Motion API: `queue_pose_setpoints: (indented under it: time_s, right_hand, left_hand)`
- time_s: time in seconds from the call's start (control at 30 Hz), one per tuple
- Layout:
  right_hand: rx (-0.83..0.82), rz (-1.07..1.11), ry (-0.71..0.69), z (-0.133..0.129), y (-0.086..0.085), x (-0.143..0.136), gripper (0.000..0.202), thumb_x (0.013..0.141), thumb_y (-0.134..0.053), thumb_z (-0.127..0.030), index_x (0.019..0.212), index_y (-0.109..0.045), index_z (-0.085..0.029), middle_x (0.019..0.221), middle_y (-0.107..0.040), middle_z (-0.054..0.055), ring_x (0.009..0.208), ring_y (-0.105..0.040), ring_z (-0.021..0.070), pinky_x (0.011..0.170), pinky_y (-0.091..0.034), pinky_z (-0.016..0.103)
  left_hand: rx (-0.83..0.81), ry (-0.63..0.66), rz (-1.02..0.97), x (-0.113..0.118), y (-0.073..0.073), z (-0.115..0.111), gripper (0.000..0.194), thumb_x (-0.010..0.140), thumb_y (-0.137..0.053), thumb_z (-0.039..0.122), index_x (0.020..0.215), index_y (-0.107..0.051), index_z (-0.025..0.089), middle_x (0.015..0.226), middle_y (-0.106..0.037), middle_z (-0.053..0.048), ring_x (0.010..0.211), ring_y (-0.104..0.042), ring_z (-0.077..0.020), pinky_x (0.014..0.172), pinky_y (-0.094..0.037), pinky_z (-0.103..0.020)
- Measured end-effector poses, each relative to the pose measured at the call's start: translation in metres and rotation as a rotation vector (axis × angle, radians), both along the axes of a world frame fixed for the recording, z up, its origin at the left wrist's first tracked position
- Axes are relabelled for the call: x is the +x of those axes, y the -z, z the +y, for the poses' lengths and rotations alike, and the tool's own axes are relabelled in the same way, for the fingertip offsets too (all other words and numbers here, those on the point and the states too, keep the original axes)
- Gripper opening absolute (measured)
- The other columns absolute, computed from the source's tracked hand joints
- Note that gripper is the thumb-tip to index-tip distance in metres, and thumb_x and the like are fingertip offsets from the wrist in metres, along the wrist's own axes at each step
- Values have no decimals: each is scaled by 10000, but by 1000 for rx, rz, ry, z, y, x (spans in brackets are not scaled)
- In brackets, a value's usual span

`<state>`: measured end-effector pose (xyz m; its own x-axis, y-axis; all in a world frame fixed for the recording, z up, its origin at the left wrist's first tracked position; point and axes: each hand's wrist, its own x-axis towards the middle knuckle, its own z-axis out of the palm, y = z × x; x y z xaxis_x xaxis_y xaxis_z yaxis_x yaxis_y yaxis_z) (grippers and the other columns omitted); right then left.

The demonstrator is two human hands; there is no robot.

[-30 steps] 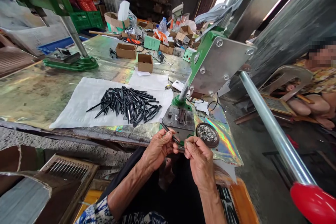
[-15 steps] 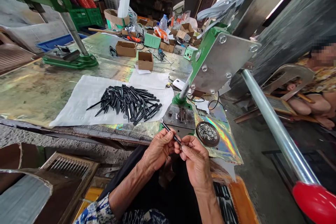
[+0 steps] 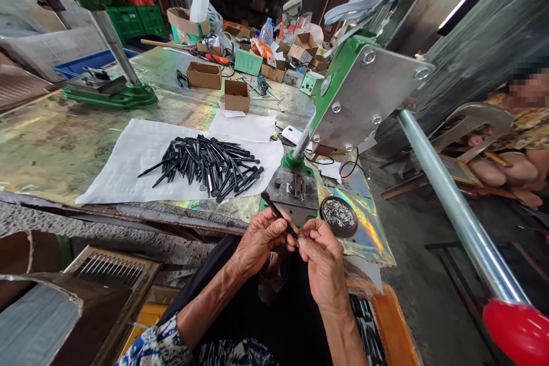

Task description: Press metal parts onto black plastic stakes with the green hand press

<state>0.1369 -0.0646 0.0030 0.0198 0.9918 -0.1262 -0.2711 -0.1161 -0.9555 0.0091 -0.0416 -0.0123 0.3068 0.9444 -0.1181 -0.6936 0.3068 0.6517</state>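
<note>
Between my hands, in front of the press base, is a slim black rod [image 3: 278,214] with a wider head, tilted with that head up and to the left. My left hand [image 3: 261,240] is closed around its middle, thumb on top. The fingertips of my right hand [image 3: 319,254] pinch its lower end; whether they also hold a small part is hidden. Just beyond stands the green hand press [image 3: 294,167] with a metal fixture [image 3: 291,190] on its base. Right of it sits a round dish [image 3: 338,216] of small shiny metal pieces.
A pile of similar black rods [image 3: 206,166] lies on white sheeting [image 3: 115,166]. The press lever [image 3: 463,206] with its red knob [image 3: 512,331] reaches over my right side. An orange crate [image 3: 397,320] holds dark pieces below. A seated person [image 3: 525,131] is at right.
The rod has turned a little in my fingers, so its head now looks dark instead of pale. Both hands stay together at nearly the same place; the view has shifted slightly.
</note>
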Motion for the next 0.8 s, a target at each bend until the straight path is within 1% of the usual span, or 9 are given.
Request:
queue_pose_setpoints:
  time_s: [0.07,0.17,0.23,0.3,0.47,0.53,0.63,0.73,0.8]
  right_hand:
    - [15,-7,35,2,2,0,203,710,-662,-268,850,-535,-193,687,-537,-21,596,-461,116,509,-286,220]
    - [18,-29,77,8,8,2,222,680,-682,-276,834,-549,-188,668,-507,-38,537,-372,91,490,-273,216]
    - [4,-36,83,14,11,3,237,669,-695,-290,829,-555,-185,670,-515,-37,534,-366,91,488,-275,217]
    - [-27,-37,92,22,14,3,258,657,-712,-304,820,-553,-184,675,-542,-29,549,-400,102,492,-281,221]
    - [-91,-48,152,47,14,-1,307,610,-743,-322,817,-571,-175,611,-567,-27,542,-435,118,500,-296,230]
    - [-94,-27,149,56,12,-3,320,595,-742,-318,830,-584,-170,591,-564,-30,535,-435,118,498,-298,230]
    - [-91,20,132,67,10,-2,321,569,-730,-290,829,-587,-169,629,-600,-10,553,-459,124,489,-304,223]
    - [-97,57,149,70,10,3,326,550,-736,-284,818,-594,-164,683,-626,14,570,-478,122,480,-317,211]
    - [-95,86,159,66,7,11,337,552,-758,-288,821,-603,-156,702,-630,28,579,-481,117,481,-327,202]
  left_hand:
    - [23,-18,54,-1,-2,1,322,703,-772,355,843,-577,141,758,-676,-44,570,-622,-129,564,-534,-254]
    - [67,-17,196,-4,-7,6,312,695,-772,361,815,-590,138,724,-673,-46,582,-628,-141,582,-535,-259]
    - [98,-16,291,-5,-10,11,294,711,-753,368,803,-592,140,665,-656,-35,574,-623,-144,584,-530,-257]
    - [135,-32,365,-5,-11,17,278,723,-732,373,793,-592,144,633,-640,-21,567,-613,-139,576,-521,-249]
    - [232,-122,510,1,-2,39,217,740,-670,351,763,-593,149,617,-615,5,573,-590,-120,559,-494,-222]
    - [267,-154,559,3,2,50,189,761,-624,336,768,-596,149,610,-610,8,565,-580,-112,556,-482,-212]
    - [290,-178,604,5,7,69,172,771,-579,329,788,-581,158,588,-597,18,530,-559,-101,531,-461,-200]
    - [295,-167,646,7,9,89,155,764,-554,323,787,-550,170,588,-591,26,508,-545,-97,500,-449,-193]
    - [313,-158,676,9,11,101,143,756,-535,316,779,-535,175,620,-600,24,501,-541,-95,482,-444,-191]
